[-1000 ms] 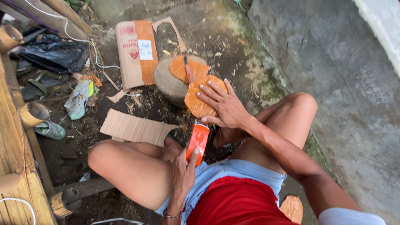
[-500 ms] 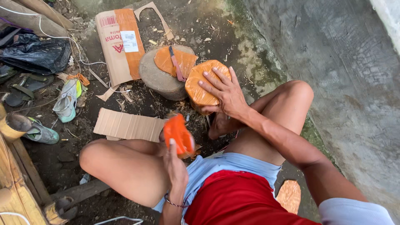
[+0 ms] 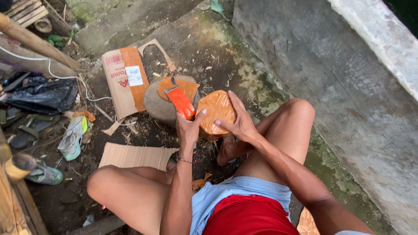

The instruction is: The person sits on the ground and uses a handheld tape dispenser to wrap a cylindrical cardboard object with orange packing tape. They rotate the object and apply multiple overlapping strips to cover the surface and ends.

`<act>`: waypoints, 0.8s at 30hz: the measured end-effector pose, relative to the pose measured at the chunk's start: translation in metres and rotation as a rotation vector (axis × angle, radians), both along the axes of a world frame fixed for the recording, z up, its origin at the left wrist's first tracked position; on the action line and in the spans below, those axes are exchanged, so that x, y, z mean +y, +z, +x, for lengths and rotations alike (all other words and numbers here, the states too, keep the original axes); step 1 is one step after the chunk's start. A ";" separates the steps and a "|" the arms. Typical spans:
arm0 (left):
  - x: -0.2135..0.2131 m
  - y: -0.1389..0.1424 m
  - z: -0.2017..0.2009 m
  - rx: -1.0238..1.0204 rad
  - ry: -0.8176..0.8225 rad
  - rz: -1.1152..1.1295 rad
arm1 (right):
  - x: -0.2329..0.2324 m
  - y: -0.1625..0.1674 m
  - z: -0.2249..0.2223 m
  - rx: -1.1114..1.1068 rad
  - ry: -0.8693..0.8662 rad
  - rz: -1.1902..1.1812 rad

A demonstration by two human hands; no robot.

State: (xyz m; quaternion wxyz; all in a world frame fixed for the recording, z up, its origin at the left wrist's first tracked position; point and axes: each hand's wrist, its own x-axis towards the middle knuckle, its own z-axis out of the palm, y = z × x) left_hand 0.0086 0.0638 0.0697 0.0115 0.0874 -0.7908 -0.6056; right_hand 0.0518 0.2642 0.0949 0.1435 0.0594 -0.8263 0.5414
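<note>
Orange tape dispenser (image 3: 180, 101) gripped in left hand (image 3: 188, 128) (right hand (image 3: 241, 124) steadies wrapped bundle (image 3: 216, 112)).

Flat brown-orange carton (image 3: 125, 82) w/ white label (image 3: 134, 75) lies left of my stump; plain cardboard sheet (image 3: 136, 156) nearer my knee.

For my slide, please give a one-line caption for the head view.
Seated on the ground, a person steadies a tape-wrapped bundle with the right hand while the left hand holds an orange tape dispenser.
</note>
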 end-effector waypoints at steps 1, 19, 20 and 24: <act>0.001 0.000 0.001 -0.006 -0.012 -0.033 | 0.004 0.003 -0.002 -0.080 -0.018 0.017; 0.015 -0.011 0.011 0.015 0.171 -0.032 | 0.000 0.007 -0.007 -0.192 0.048 0.136; 0.017 -0.012 0.009 0.001 0.175 -0.031 | 0.003 0.006 -0.010 -0.185 0.067 0.145; 0.025 -0.014 0.013 0.026 0.218 -0.057 | 0.007 0.004 -0.009 -0.166 0.113 0.213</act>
